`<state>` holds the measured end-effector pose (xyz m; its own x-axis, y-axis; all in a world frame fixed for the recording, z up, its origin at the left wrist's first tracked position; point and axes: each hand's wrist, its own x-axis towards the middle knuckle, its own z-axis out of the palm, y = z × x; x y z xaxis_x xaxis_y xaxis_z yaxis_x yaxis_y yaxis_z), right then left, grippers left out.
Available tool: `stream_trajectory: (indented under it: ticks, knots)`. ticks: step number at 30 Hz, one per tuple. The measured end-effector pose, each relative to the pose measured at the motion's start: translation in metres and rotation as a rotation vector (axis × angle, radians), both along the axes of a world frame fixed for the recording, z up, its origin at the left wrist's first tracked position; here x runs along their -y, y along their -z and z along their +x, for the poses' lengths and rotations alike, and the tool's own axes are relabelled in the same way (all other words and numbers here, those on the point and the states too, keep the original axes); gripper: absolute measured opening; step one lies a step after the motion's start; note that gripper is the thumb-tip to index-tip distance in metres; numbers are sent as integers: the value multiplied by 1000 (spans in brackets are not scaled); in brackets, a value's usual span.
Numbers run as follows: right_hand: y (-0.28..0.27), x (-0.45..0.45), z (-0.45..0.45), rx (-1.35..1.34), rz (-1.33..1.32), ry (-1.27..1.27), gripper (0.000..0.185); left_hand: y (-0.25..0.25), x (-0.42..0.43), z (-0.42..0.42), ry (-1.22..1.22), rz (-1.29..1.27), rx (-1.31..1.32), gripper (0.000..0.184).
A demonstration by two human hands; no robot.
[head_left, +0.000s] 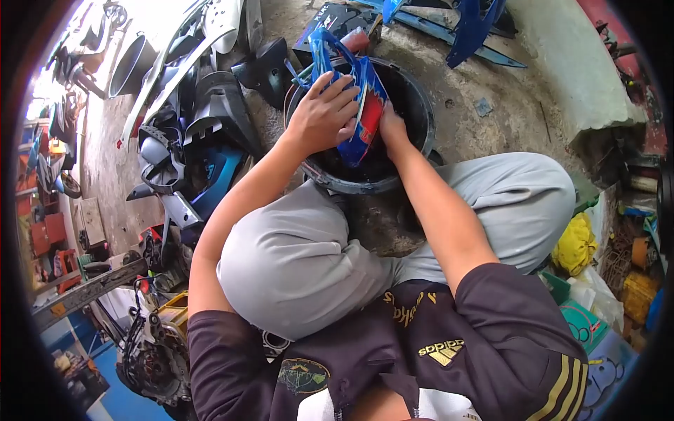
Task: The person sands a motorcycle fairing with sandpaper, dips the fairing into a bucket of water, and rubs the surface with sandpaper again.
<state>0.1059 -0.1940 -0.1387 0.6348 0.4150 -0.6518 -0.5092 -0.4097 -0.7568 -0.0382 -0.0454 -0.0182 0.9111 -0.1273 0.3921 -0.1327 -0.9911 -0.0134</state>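
Observation:
A glossy blue plastic motorcycle panel (359, 144) with a red and white graphic is held tilted over a black bucket (368, 188). My left hand (326, 116) lies across the panel's left side, its fingers bent over the surface. On the right edge, my right hand (392, 130) grips the panel, with most of its fingers hidden behind it. The panel's upper end reaches past the bucket's far rim. The bucket's inside is dark, and I cannot make out what it contains.
Black and grey motorcycle fairings (217, 105) lie piled on the left. More blue panels (477, 31) are at the far right, near a dark box (337, 24). An engine (158, 365) is at lower left. A yellow bag (576, 242) lies beyond my right knee.

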Motion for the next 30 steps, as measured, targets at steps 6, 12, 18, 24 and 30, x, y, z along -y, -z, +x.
stream_trajectory:
  ticks: [6, 12, 18, 24, 30]
  knots:
    - [16, -17, -30, 746, 184, 118, 71, -2, 2, -10, 11, 21, -18, 32]
    - [29, -4, -10, -303, 84, 365, 77, 0, 6, -19, 25, 49, -40, 34]
    - [84, -18, 33, -519, -23, 682, 46, 0, 10, -18, 22, 68, -43, 33]
    - [106, -57, 23, -664, 163, 544, 44, -1, 5, -7, -26, 44, 11, 32]
    - [107, -78, 25, -678, 209, 484, 42, 2, 4, 10, -29, -33, 27, 31]
